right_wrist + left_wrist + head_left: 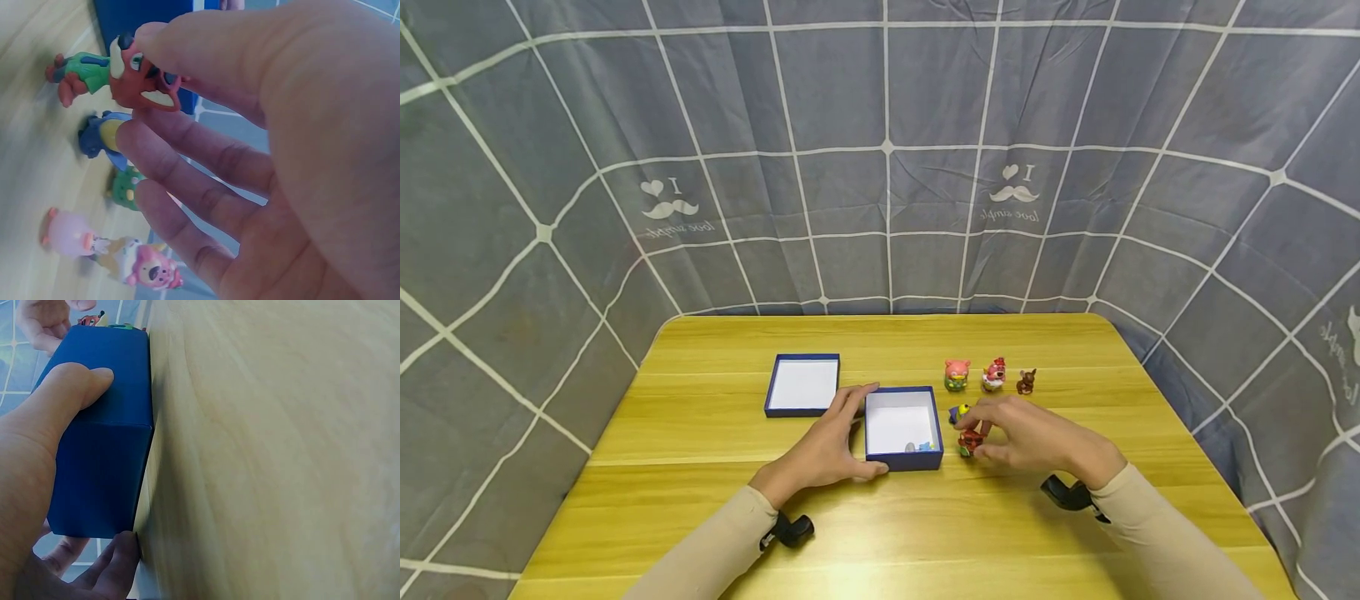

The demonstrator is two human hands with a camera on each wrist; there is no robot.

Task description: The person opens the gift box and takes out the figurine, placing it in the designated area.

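My left hand (827, 446) grips the open dark blue box (903, 460) at its left side, thumb on the near wall and fingers toward the back corner. Inside the box's white interior lie a small light-blue figure (927, 447) and a grey piece (910, 447). To the right of the box, my right hand (1026, 433) pinches a fox figurine (128, 78) by its head between thumb and index finger; it has a green shirt and red-orange fur. The other fingers are extended. Just beyond them stands a blue-and-yellow figurine (106, 137), partly covered by the fingertips.
The box's lid (802, 385) lies white side up behind my left hand. Toward the back right stand a pink-headed figurine with a green body (956, 375), a pink bear figurine (994, 376) and a small brown figurine (1026, 382). A grey checked curtain (850, 200) surrounds the wooden table (880, 533).
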